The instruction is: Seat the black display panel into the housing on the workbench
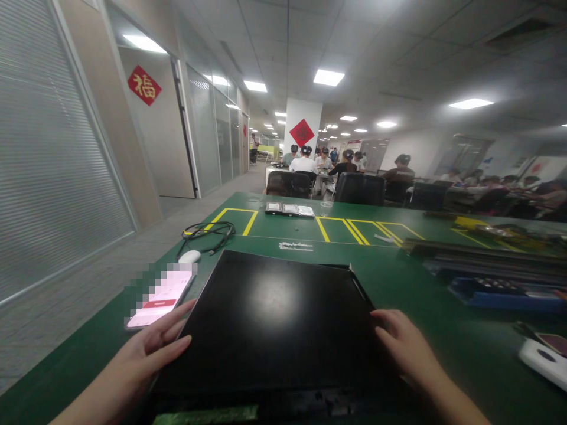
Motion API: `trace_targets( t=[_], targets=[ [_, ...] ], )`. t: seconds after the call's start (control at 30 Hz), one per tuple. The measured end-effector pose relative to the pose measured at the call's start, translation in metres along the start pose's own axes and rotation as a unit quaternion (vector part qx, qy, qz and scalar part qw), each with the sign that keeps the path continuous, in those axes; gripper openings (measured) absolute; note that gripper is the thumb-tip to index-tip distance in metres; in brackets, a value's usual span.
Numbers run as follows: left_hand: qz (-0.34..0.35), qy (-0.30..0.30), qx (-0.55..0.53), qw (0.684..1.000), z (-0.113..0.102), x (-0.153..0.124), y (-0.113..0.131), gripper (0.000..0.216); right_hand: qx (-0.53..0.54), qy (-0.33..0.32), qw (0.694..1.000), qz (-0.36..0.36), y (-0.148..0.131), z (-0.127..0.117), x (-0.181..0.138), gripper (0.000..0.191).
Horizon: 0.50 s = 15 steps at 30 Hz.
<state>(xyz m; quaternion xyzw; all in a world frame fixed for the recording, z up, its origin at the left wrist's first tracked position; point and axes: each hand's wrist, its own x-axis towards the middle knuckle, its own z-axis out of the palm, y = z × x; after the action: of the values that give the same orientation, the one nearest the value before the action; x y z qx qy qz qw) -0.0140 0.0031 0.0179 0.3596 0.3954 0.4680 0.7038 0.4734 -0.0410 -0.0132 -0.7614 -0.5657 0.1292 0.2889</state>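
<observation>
A large, flat black case [274, 336] lies before me on the green table, its smooth top reflecting a ceiling light. My left hand [148, 351] grips its left edge, thumb on the top and fingers along the side. At the right edge my right hand [405, 342] holds it with bent fingers and thumb, some fingertips hidden behind the rim. A raised corner shows at the far right of the case. On its near edge is a strip of green [206, 415]. Left of the case lies a phone [162, 301] with a lit pink screen.
Beyond the phone are a white mouse [189, 257] and a coiled black cable [210, 233]. Several drive-like units [290, 209] sit near yellow tape outlines [328, 230]. Blurred dark bars [469, 260], a blue tray [505, 298] and a white device [543, 363] lie right. People sit farther back.
</observation>
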Motion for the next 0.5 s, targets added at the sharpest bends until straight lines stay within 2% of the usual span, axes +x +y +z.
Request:
trace_targets(
  t=[0.13, 0.27, 0.4, 0.5],
  targets=[
    [0.005, -0.003, -0.001, 1.0, 0.003, -0.001, -0.001, 0.081, 0.023, 0.022, 0.999, 0.025, 0.003, 0.002, 0.003, 0.047],
    [0.026, 0.045, 0.021, 0.998, 0.017, -0.008, 0.005, 0.086, 0.053, 0.026, 0.996, 0.062, -0.001, 0.0, 0.003, 0.055],
    [0.031, 0.064, 0.043, 0.997, 0.03, -0.016, 0.01, 0.1, 0.08, 0.045, 0.993, 0.076, -0.004, -0.002, 0.003, 0.046],
    [0.043, 0.069, 0.038, 0.996, 0.032, -0.016, 0.009, 0.107, 0.119, 0.049, 0.988, 0.088, -0.006, -0.003, 0.002, 0.044]
  ],
)
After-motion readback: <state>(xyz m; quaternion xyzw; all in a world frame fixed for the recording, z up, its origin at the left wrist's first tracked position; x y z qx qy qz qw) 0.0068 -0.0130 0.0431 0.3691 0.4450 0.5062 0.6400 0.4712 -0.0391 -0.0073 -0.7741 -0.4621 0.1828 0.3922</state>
